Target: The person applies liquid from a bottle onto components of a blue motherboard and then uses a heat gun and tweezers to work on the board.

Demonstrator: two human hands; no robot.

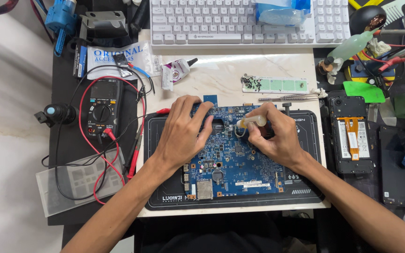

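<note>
Left hand (181,136) flat on blue circuit board (233,161), right hand (277,136) pinching small pale-filled syringe (251,122) over it.

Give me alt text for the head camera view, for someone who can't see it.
Seen from above, a left hand presses flat on a blue circuit board while the right hand holds a small syringe to it. A multimeter lies left, a white keyboard behind.
</note>
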